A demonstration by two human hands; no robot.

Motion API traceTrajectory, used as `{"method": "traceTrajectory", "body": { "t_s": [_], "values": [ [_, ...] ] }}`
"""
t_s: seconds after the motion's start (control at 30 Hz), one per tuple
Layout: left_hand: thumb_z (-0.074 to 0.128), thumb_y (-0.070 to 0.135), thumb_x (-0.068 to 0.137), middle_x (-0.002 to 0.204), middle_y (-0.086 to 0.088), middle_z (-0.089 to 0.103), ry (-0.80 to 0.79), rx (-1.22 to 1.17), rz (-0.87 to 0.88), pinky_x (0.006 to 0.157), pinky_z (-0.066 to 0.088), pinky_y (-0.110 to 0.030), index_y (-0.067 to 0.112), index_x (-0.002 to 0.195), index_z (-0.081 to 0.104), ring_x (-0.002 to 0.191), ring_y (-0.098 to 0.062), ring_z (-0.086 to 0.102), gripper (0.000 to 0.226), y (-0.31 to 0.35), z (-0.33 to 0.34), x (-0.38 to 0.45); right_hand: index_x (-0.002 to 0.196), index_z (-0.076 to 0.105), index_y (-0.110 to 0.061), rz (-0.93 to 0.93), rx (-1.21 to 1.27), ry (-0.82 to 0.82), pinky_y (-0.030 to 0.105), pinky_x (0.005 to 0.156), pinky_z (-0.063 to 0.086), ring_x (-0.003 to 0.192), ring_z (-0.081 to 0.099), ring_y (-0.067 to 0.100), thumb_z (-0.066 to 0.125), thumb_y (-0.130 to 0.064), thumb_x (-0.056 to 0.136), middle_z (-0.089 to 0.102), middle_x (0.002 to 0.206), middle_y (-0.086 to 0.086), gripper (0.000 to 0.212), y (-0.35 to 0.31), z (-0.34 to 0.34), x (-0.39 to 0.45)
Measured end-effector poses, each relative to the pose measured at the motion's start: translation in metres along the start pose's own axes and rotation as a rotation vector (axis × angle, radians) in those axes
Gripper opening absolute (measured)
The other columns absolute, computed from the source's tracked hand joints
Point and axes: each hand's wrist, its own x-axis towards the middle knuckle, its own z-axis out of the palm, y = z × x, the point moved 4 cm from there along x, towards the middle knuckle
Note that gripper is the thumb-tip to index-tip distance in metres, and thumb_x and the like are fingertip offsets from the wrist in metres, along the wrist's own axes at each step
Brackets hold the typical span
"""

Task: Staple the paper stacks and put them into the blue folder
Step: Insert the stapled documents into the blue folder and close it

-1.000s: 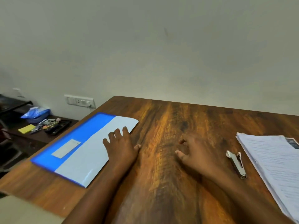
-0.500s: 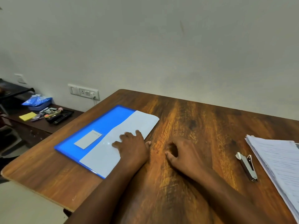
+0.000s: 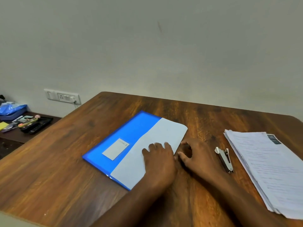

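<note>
Paper stack point(image 3: 268, 169) lies at the right of the table point(image 3: 65, 161), fanned and loose; judged light, limp and prone to sliding apart, so grip one corner with all sheets squared. Blue folder point(image 3: 131, 136) lies centre-left, flat, a pale flap or sheet covering its right half; it is probably thin, flexible and slick. Left hand point(image 3: 159, 161) rests flat on that pale part, fingers extended, gripping nothing. Right hand point(image 3: 198, 157) sits at the folder's right edge, fingers loosely curled, holding nothing. Stapler point(image 3: 224, 159) lies between right hand and stack, untouched.
</note>
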Motion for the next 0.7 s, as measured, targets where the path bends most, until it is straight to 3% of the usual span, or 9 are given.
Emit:
{"method": "traceTrajectory", "body": {
  "t_s": [0.2,0.33,0.43,0.53,0.63,0.7],
  "values": [
    [0.044,0.048,0.108,0.157,-0.013,0.046,-0.012,-0.077,0.111,0.118,0.033,-0.050,0.021,0.154,0.038,0.142,-0.034,0.042,0.054,0.042,-0.002,-0.010,0.134,0.066,-0.029,0.041,-0.019,0.036,0.027,0.098,0.050,0.117,0.065,0.013,0.070,-0.051,0.093,0.069,0.134,-0.008,0.046,0.029,-0.011,-0.008],
    [0.051,0.041,0.106,0.143,-0.008,0.060,0.047,-0.235,0.145,0.108,0.045,-0.039,0.020,0.140,0.054,0.130,-0.026,0.054,0.041,0.056,-0.014,-0.006,0.136,0.065,-0.028,0.031,-0.040,0.036,0.032,0.102,0.052,0.119,0.066,0.013,0.063,-0.054,0.096,0.068,0.136,-0.007,0.048,0.043,-0.018,-0.014],
    [0.052,0.038,0.105,0.141,-0.009,0.060,0.151,-0.296,0.053,0.108,0.043,-0.042,0.017,0.142,0.054,0.129,-0.029,0.054,0.043,0.031,-0.024,0.009,0.139,0.063,-0.028,0.003,-0.059,0.021,0.034,0.107,0.047,0.126,0.063,0.014,0.058,-0.058,0.098,0.064,0.143,-0.007,0.051,0.041,-0.016,-0.017],
    [0.054,0.050,0.101,0.139,-0.010,0.056,0.176,-0.164,-0.103,0.106,0.040,-0.050,0.017,0.137,0.052,0.131,-0.035,0.048,0.049,0.003,-0.021,0.027,0.143,0.060,-0.028,-0.010,-0.098,0.007,0.033,0.113,0.043,0.133,0.058,0.014,0.053,-0.058,0.100,0.059,0.149,-0.007,0.053,0.046,-0.015,-0.019],
    [0.058,0.063,0.095,0.135,-0.010,0.056,0.165,-0.157,-0.177,0.105,0.043,-0.051,0.018,0.132,0.053,0.130,-0.035,0.049,0.059,-0.019,-0.010,0.035,0.132,0.066,-0.028,0.007,-0.063,0.058,0.027,0.106,0.046,0.122,0.062,0.011,0.061,-0.049,0.099,0.066,0.138,-0.007,0.039,0.051,-0.022,-0.017],
    [0.062,0.067,0.091,0.126,-0.007,0.060,0.184,-0.218,-0.170,0.097,0.050,-0.046,0.019,0.124,0.056,0.121,-0.032,0.055,0.058,-0.025,-0.006,0.037,0.123,0.069,-0.028,0.070,-0.079,0.172,0.029,0.102,0.053,0.112,0.064,0.011,0.070,-0.045,0.094,0.070,0.128,-0.006,0.034,0.057,-0.035,-0.015]
  ]
}}
